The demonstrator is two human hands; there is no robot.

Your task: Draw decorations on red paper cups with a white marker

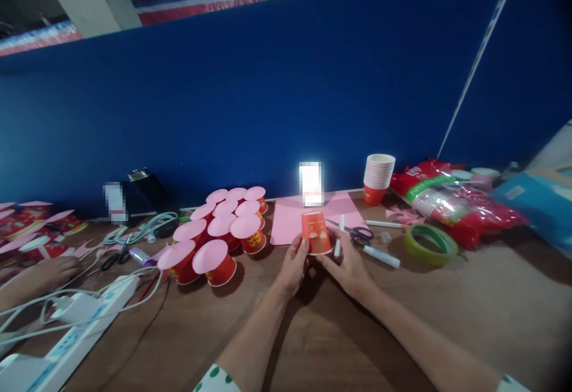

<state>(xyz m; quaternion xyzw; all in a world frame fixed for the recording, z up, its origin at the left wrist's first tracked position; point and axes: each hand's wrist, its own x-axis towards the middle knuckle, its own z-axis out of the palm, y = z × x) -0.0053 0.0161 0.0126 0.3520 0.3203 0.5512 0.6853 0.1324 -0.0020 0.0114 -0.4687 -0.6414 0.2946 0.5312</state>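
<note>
Between my two hands is an upside-down red paper cup (316,232) with gold printing. My left hand (292,266) has its fingers closed on the cup's left side. From the right, my right hand (349,268) grips the cup near its lower rim. A white pen-like stick (339,236) stands out beside the right fingers; whether they touch it I cannot tell. Behind the cup lie pink paper (288,220) and dark-handled scissors (358,235). A capped white marker (381,257) rests right of my right hand.
Several red cups topped with pink discs (217,256) stand left. Farther left are a power strip (92,320), cables and another person's hand (49,273). To the right are stacked cups (379,177), a tape roll (430,245) and a red plastic package (456,201).
</note>
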